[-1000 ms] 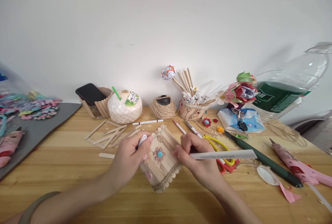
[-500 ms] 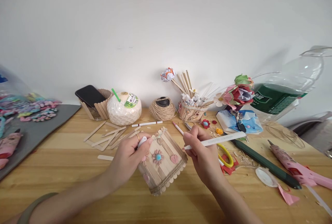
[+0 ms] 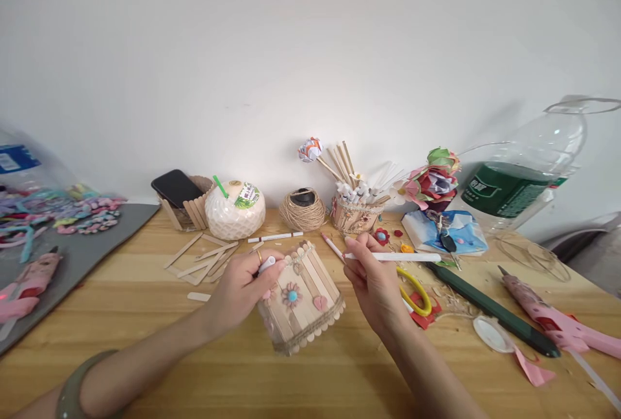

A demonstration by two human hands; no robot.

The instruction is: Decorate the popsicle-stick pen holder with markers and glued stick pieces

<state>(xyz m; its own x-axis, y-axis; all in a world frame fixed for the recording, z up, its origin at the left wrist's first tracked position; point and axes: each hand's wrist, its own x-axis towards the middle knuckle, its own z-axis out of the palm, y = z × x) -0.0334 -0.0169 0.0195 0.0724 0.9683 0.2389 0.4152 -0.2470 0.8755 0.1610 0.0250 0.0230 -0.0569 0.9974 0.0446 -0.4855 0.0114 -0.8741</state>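
My left hand (image 3: 242,290) is closed on the left edge of a small popsicle-stick box (image 3: 313,277), which tilts above the table. Pale petals around a blue centre form a flower (image 3: 292,296) on its front, beside a pink heart (image 3: 320,303); twine runs along its lower edge. A white marker cap (image 3: 266,264) also sticks out between my left thumb and forefinger. To the right of the box, my right hand (image 3: 371,286) pinches a white marker (image 3: 410,257). Its barrel points right, and its tip end is by my fingers, apart from the box.
Loose popsicle sticks (image 3: 208,260) lie at left, before a wrapped coconut (image 3: 235,212). A twine ball (image 3: 303,212) and a decorated marker holder (image 3: 354,213) stand behind. Yellow-handled scissors (image 3: 421,299), a dark green rod (image 3: 495,309) and a pink glue gun (image 3: 548,315) lie at right.
The marker in my right hand has swung from a slant to nearly level. The box has shifted slightly left and up in the view, still held in my left hand. The camera view has moved a little.
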